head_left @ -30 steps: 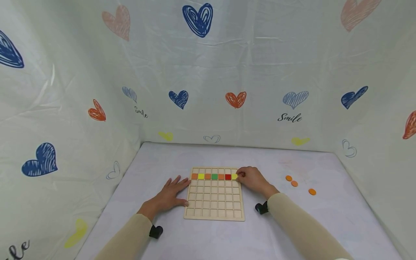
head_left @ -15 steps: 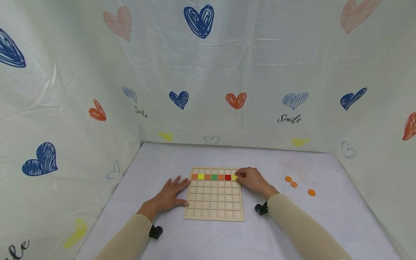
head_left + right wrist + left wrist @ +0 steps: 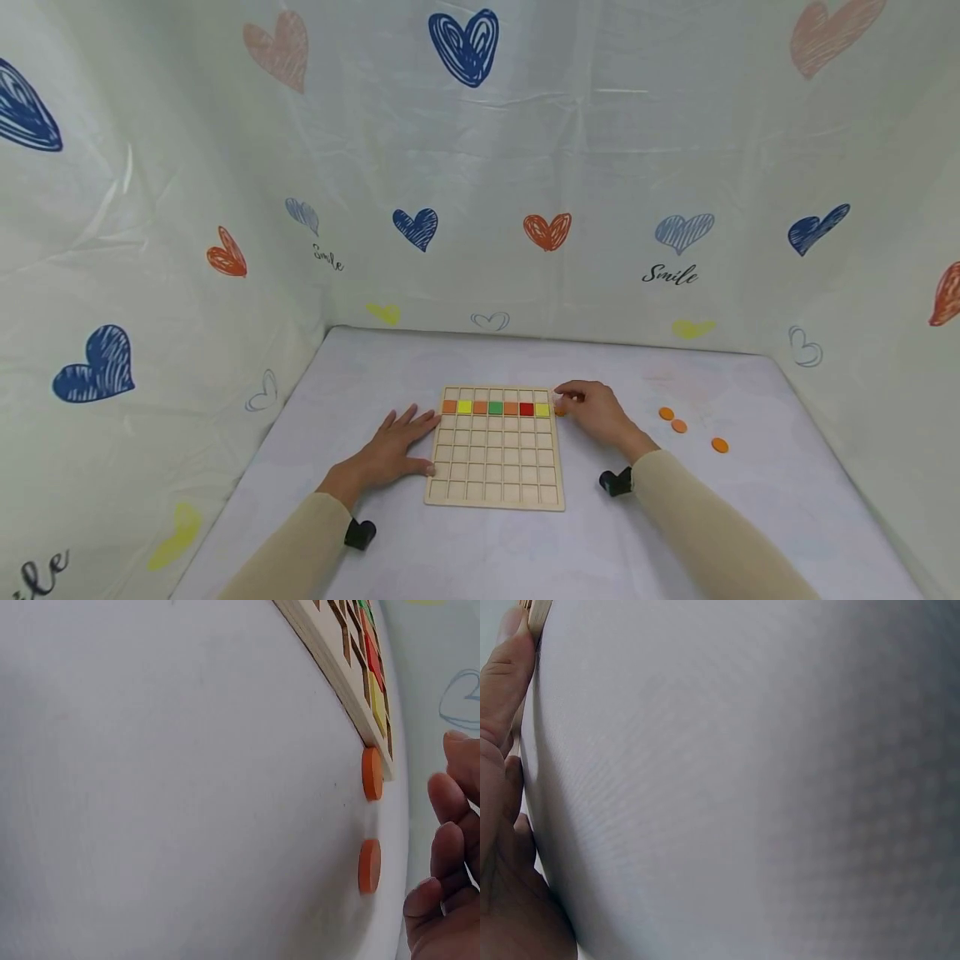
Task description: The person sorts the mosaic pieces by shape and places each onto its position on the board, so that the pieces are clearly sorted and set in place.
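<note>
A pale wooden grid board [image 3: 495, 507] lies on the table, with one row of coloured squares near its far edge. That row ends at the right in a yellow square [image 3: 542, 410]. My left hand [image 3: 386, 450] rests with spread fingers along the board's left edge; its thumb meets the wood in the left wrist view. Just right of the board my right hand [image 3: 597, 412] hovers with loosely bent fingers and nothing between them. An orange disc [image 3: 372, 773] sits right by the board's corner in the right wrist view, and another orange disc [image 3: 369, 866] lies below it.
Several orange discs lie farther right, among them a loose one [image 3: 720, 445] and a close pair, one disc [image 3: 666, 412] beside the other. The white table [image 3: 480, 554] is enclosed by a heart-printed curtain [image 3: 480, 167] at the back and sides.
My right hand has drawn back to the right, off the yellow square at the row's end, and an orange disc shows beside the board. The left hand has stayed put.
</note>
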`<state>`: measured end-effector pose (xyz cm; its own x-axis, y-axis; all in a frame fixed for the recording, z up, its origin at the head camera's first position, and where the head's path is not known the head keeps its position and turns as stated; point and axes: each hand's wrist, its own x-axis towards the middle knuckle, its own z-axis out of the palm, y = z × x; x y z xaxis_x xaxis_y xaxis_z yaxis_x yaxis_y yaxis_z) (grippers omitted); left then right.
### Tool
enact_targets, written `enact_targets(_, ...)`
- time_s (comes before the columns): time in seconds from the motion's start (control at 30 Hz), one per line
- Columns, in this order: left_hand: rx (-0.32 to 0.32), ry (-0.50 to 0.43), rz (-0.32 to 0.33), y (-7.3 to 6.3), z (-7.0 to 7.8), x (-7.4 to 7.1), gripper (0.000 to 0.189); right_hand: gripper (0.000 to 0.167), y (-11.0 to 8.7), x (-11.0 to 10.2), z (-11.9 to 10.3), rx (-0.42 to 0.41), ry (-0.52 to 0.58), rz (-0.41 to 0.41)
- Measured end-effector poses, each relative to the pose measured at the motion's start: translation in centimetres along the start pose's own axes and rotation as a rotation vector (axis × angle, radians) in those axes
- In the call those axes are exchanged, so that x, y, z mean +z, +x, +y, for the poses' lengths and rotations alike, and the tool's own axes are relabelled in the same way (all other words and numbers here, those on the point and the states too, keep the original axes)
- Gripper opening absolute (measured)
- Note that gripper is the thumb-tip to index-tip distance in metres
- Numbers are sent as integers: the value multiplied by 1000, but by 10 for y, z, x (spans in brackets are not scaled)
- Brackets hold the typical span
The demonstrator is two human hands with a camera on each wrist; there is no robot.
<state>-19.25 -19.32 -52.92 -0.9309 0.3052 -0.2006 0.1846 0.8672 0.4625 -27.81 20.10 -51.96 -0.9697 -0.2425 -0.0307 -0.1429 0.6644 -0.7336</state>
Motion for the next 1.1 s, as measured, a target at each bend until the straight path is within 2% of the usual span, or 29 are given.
enact_targets(0.13, -4, 3, -5, 0, 0, 0, 95, 33, -2, -11, 6, 40, 22, 32)
enact_targets(0.33, -9, 0, -8, -1, 2, -1, 94, 39, -4, -13, 13, 80, 21, 9)
enact_targets(0.5, -10, -6, -10, -1, 3, -2, 94, 38, -3, -6, 20, 40, -11, -15)
enact_targets(0.77, 9, -5, -15, -3, 3, -3, 95, 37, 2, 5, 30, -43, -109, -8)
enact_targets(1.1, 3, -9, -19, -3, 4, -4, 95, 27, 3, 5, 23, -56, -140, -6)
